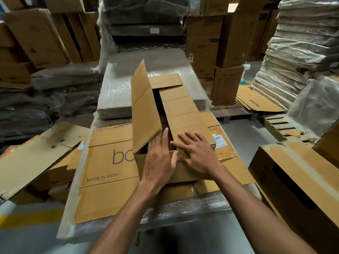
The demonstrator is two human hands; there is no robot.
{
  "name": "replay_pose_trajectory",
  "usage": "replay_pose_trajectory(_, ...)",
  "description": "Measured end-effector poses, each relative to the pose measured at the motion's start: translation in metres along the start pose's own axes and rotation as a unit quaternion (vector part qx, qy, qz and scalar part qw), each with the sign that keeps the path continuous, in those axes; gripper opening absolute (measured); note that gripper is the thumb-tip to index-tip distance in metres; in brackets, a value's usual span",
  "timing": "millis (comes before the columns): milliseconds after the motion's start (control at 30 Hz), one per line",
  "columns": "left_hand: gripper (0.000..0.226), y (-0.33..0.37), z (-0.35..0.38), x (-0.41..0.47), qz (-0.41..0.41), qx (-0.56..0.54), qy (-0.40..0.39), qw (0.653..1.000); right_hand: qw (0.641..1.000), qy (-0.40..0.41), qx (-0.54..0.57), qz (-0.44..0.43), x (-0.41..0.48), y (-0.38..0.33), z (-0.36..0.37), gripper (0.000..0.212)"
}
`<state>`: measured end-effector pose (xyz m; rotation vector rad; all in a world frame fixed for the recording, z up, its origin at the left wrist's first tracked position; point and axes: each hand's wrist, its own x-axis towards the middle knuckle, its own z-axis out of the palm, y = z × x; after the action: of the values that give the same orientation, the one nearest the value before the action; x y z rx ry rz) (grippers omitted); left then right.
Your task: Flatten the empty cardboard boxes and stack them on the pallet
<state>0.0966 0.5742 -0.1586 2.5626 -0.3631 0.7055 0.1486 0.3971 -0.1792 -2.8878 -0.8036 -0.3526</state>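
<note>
Cardboard box (pixel 185 176) sits at the centre of the view, still open and standing on a flattened carton (pixel 110 162) printed "MADE IN INDIA". That carton tops a low stack bound in stretch film (pixel 183 204). The box's left flap (pixel 145 107) stands nearly upright, leaning slightly toward 1 o'clock. The right flap (pixel 183 110) lies folded down across the opening. A dark gap shows between the two flaps.

The left hand (pixel 159 158) lies over the box's near edge with fingers straight and together, its fingertips touching the foot of the raised flap. The right hand (pixel 198 151) rests flat on the lowered flap, fingers spread and gripping nothing. The two hands are just beside each other, thumbs close.

At 12 o'clock, past the box, lies a film-wrapped bundle (pixel 117 88). At 2 o'clock a wooden pallet (pixel 231 110) stands on the floor. Loose flattened cartons (pixel 36 158) lie at 9 o'clock, and an upright brown box (pixel 293 180) stands at 4 o'clock.
</note>
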Motion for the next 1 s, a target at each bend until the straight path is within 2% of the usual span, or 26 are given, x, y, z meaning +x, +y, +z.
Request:
replay_pose_trajectory(133, 0.085, -0.018, -0.026, 0.026, -0.005, 0.003, 0.08, 0.997, 1.0, 0.005, 0.006, 0.004, 0.0, 0.0, 0.002, 0.06)
replay_pose_trajectory(233, 0.083, -0.044, -0.039, 0.038, -0.043, 0.04, 0.099, 0.993, 1.0, 0.008, 0.01, 0.006, 0.001, 0.0, 0.001, 0.06)
replay_pose_trajectory(333, 0.082, -0.071, -0.041, 0.038, -0.114, 0.066, 0.074, 0.989, 1.0, 0.005, 0.01, 0.007, 0.001, -0.001, 0.0, 0.061)
replay_pose_trajectory(467, 0.086, -0.099, -0.03, 0.029, -0.233, 0.065, -0.022, 0.97, 1.0, 0.007, -0.002, 0.008, 0.001, -0.004, 0.002, 0.063)
replay_pose_trajectory(567, 0.088, -0.105, -0.02, 0.024, -0.315, 0.022, -0.086, 0.945, 1.0, 0.014, 0.002, 0.01, 0.001, -0.006, 0.003, 0.061)
replay_pose_trajectory(633, 0.085, -0.103, -0.015, 0.023, -0.351, -0.011, -0.098, 0.931, 1.0, 0.015, 0.002, 0.011, 0.001, -0.006, 0.004, 0.061)
replay_pose_trajectory(900, 0.065, -0.1, -0.008, 0.025, -0.367, -0.09, -0.11, 0.92, 1.0, 0.008, 0.009, 0.027, 0.001, -0.008, 0.003, 0.064)
replay_pose_trajectory(1000, 0.058, -0.09, -0.008, 0.027, -0.378, -0.098, -0.102, 0.915, 0.996, 0.002, 0.063, 0.065, 0.013, -0.026, -0.003, 0.064)
